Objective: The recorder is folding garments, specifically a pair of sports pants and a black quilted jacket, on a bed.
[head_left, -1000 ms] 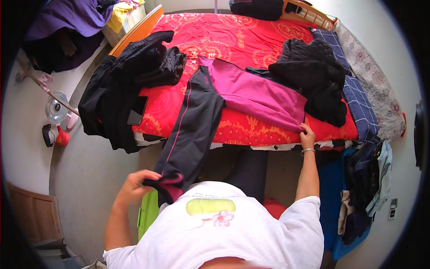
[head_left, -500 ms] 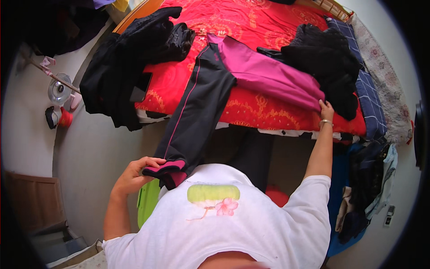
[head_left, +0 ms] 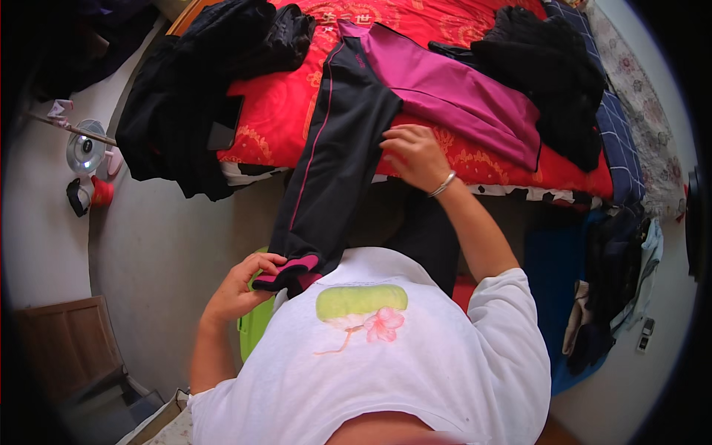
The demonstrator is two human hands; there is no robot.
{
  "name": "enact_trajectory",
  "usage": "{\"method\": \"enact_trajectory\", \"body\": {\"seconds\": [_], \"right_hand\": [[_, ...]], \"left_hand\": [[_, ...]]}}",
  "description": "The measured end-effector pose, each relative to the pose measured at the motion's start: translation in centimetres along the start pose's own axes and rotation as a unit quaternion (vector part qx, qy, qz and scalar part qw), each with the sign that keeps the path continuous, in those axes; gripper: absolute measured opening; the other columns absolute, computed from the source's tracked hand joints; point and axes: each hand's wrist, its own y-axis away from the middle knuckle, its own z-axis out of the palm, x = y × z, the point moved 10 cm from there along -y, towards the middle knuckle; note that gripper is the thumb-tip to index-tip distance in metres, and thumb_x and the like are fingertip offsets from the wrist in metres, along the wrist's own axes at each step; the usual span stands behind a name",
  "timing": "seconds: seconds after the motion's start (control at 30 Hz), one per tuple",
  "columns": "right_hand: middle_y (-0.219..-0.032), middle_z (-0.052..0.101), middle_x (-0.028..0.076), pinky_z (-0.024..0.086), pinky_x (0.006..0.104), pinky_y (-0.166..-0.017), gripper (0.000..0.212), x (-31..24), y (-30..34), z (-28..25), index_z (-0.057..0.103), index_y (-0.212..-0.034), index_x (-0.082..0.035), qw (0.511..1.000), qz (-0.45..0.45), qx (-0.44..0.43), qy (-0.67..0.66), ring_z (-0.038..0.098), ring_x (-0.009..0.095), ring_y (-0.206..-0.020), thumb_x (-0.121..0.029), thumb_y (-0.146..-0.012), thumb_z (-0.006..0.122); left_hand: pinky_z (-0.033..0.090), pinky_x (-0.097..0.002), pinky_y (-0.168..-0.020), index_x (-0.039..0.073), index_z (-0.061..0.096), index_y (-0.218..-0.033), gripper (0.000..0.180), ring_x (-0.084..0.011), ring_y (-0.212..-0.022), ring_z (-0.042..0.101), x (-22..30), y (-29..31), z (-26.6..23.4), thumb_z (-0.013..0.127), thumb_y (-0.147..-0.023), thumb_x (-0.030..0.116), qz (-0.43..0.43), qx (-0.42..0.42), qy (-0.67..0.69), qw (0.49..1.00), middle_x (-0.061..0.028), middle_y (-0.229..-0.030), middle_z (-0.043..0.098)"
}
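Left hand (head_left: pixel 246 288) grips the hem (head_left: pixel 300 265) of black-and-magenta track pants (head_left: pixel 374 93); right hand (head_left: pixel 417 157), released and loosely curled, is beside their black leg (head_left: pixel 326 163).

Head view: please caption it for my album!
Left fingers hold the cuff of pink-and-black trousers draped over a red bed; right fingers nearby.

Your trousers (head_left: pixel 326 159) present black, pink-striped, and pink. Your shirt (head_left: pixel 437 360) is white, printed green and pink. The sheet (head_left: pixel 268 111): red, gold motifs.
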Motion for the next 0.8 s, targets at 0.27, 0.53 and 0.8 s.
{"method": "enact_trajectory", "body": {"seconds": [0.27, 0.53, 0.8], "right_hand": [[-0.099, 0.055, 0.001, 0.025, 0.0435, -0.1, 0.031, -5.4, 1.6, 6.9, 0.061, -0.095, -0.016, 0.991, -0.04, -0.129, 0.017, 0.048, 0.018, -0.105, -0.009, -0.065, 0.064], [-0.098, 0.054, 0.0, 0.021, 0.046, -0.102, 0.03, -7.1, 4.5, 10.6, 0.062, -0.093, -0.017, 0.978, -0.028, -0.207, 0.023, 0.046, 0.018, -0.106, -0.014, -0.064, 0.07], [-0.096, 0.053, 0.0, 0.018, 0.0488, -0.105, 0.03, -9.8, 6.6, 12.8, 0.06, -0.094, -0.016, 0.96, -0.04, -0.274, -0.029, 0.046, 0.018, -0.105, -0.012, -0.066, 0.067]], "left_hand": [[0.037, -0.0375, -0.092, 0.008, 0.055, -0.116, 0.05, -0.0229, -0.106, 0.047, -1.6, -0.9, 3.3, 0.07, -0.068, 0.007, -0.005, -0.014, -0.2, 0.98, -0.0086, -0.107, 0.052], [0.042, -0.0333, -0.086, 0.0, 0.061, -0.1, 0.027, -0.0167, -0.096, 0.056, -11.3, -2.0, 2.0, 0.059, -0.083, 0.02, -0.197, -0.055, 0.187, 0.961, -0.0073, -0.1, 0.062], [0.046, -0.0276, -0.064, 0.0, 0.055, -0.097, 0.033, -0.0123, -0.071, 0.057, -12.6, -5.0, 0.2, 0.063, -0.081, 0.027, -0.213, 0.131, -0.16, 0.955, -0.0034, -0.078, 0.06]]}}
